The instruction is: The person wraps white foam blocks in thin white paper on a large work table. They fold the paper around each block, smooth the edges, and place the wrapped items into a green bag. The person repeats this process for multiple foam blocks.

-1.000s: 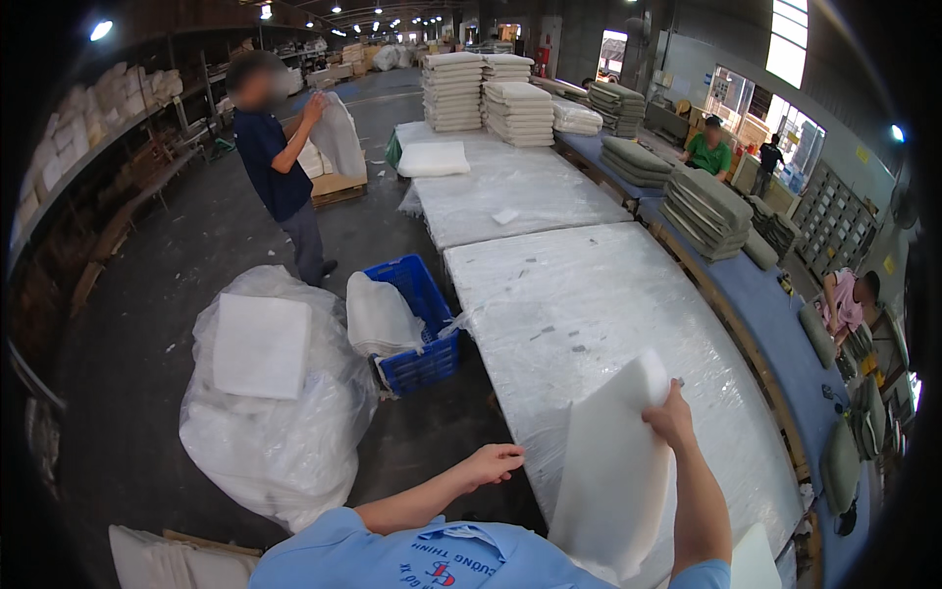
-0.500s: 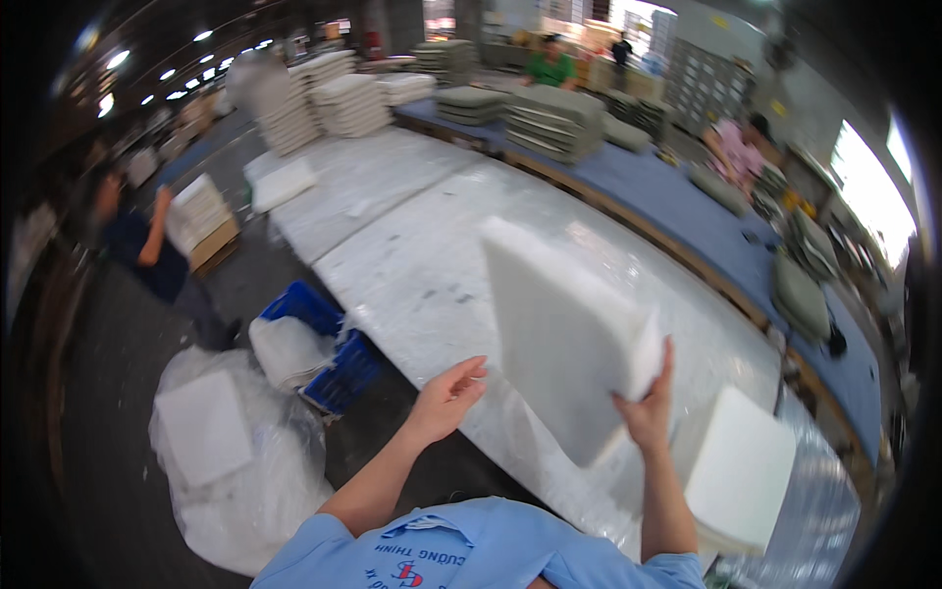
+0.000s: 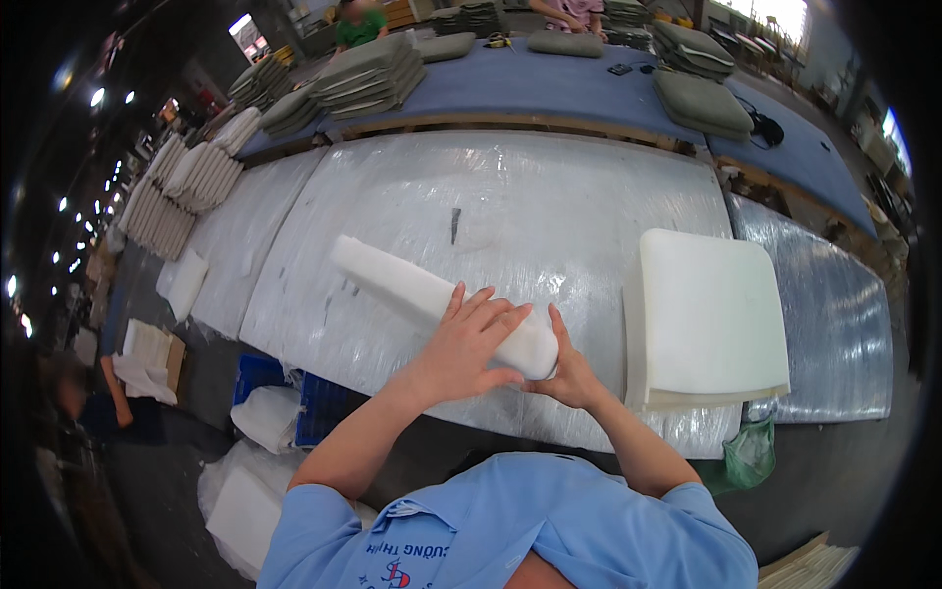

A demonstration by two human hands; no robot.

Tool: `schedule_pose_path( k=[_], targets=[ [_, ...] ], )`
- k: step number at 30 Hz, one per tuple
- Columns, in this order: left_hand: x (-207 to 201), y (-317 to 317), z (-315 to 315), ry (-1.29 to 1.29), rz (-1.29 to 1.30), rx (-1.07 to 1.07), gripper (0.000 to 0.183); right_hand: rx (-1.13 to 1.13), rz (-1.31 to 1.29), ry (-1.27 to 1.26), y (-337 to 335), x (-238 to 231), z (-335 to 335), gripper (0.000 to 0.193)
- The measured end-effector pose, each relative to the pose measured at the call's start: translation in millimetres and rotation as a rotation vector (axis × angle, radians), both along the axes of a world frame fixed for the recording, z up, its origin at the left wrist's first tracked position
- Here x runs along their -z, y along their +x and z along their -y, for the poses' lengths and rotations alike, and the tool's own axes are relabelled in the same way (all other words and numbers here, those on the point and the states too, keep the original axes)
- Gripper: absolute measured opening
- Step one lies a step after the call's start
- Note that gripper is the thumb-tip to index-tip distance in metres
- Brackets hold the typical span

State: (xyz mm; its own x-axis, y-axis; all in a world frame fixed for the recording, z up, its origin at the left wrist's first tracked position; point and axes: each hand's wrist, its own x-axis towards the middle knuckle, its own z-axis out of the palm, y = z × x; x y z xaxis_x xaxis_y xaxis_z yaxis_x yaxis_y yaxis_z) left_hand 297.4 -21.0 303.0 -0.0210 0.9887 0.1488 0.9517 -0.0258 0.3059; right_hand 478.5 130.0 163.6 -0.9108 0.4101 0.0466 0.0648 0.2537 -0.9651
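Note:
A white foam cushion pad stands on its narrow edge, slanting from the middle of the plastic-covered table toward me. My left hand lies over its upper edge near the close end, fingers spread across the edge and thumb on the near side. At the rounded near corner, my right hand grips the pad between thumb and fingers. The pad's lower edge is hidden behind my left hand and forearm. Right of my hands lies a stack of white foam pads.
Beyond the table runs a blue-topped bench with stacked grey-green cushions and two people behind it. Left stand a blue crate with white material, a plastic-wrapped bundle and another person. A green bag hangs by the table's right corner.
My view has turned right. The pad has gone from raised in my right hand to lower, edge-on over the table. My left hand, apart from it before, now rests on it.

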Motion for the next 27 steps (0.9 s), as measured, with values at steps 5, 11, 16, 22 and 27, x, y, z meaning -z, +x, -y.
schedule_pose_path(
  k=[5,11,16,22,27],
  targets=[
    [-3,0,-18,-0.008,0.052,0.027,0.078,-0.110,-0.227,0.062,14,-34,-25,0.141],
    [-3,-1,-27,-0.061,0.082,0.000,0.068,-0.181,-0.346,0.377,-4,-78,-36,0.088],
    [-4,1,-21,-0.097,0.149,-0.041,0.063,-0.218,-0.357,0.409,-7,-79,-45,0.043],
    [-4,34,-14,-0.012,0.036,-0.158,0.070,-0.277,-0.336,0.375,-16,-75,-54,0.015],
    [29,54,-20,0.166,-0.099,-0.374,0.065,-0.333,-0.344,0.287,-27,-76,-53,0.008]
  ],
)
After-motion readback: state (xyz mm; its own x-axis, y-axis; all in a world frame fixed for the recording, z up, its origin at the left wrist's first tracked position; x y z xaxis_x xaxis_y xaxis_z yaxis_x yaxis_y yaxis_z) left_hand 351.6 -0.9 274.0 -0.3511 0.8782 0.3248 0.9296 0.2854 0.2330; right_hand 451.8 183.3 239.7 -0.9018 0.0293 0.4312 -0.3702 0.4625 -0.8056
